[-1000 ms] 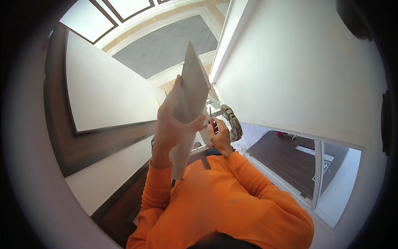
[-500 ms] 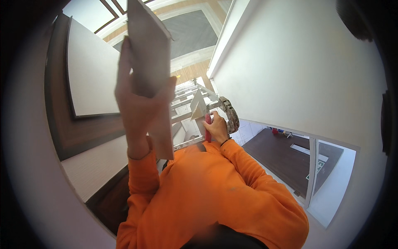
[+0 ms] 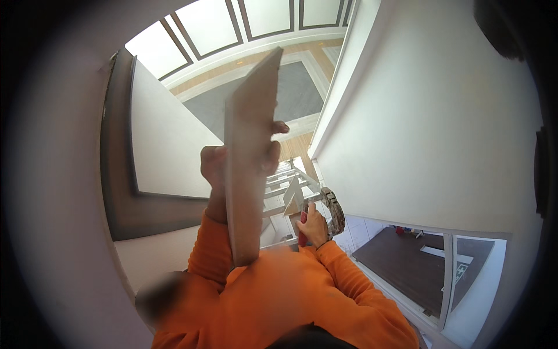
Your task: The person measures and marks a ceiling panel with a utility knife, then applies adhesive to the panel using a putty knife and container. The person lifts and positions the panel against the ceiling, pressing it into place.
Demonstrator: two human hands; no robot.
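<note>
My left hand [image 3: 215,171] grips a long, pale board [image 3: 250,174] held upright in front of me; much of the hand is hidden behind it, with fingertips showing past its right side. My right hand [image 3: 315,224] is closed on a red-handled tool [image 3: 303,228], lower and to the right of the board; the tool's tip is hard to make out. Beside that hand a smaller angular pale piece [image 3: 292,195] stands above the ladder [image 3: 279,182], near a curved, stained ladder top [image 3: 333,209].
A white wall [image 3: 430,116] rises at the right, above an opening to a dark floor surface [image 3: 395,267]. A dark-trimmed panel [image 3: 163,145] is at left. Far below lie a grey-centred wooden floor [image 3: 290,87] and several framed panels [image 3: 209,23]. A blurred dark shape [image 3: 163,291] is low at left.
The board has turned and moved rightward from half a second ago; my left hand has gone from in front of it to mostly behind it. My right hand sits lower in the view.
</note>
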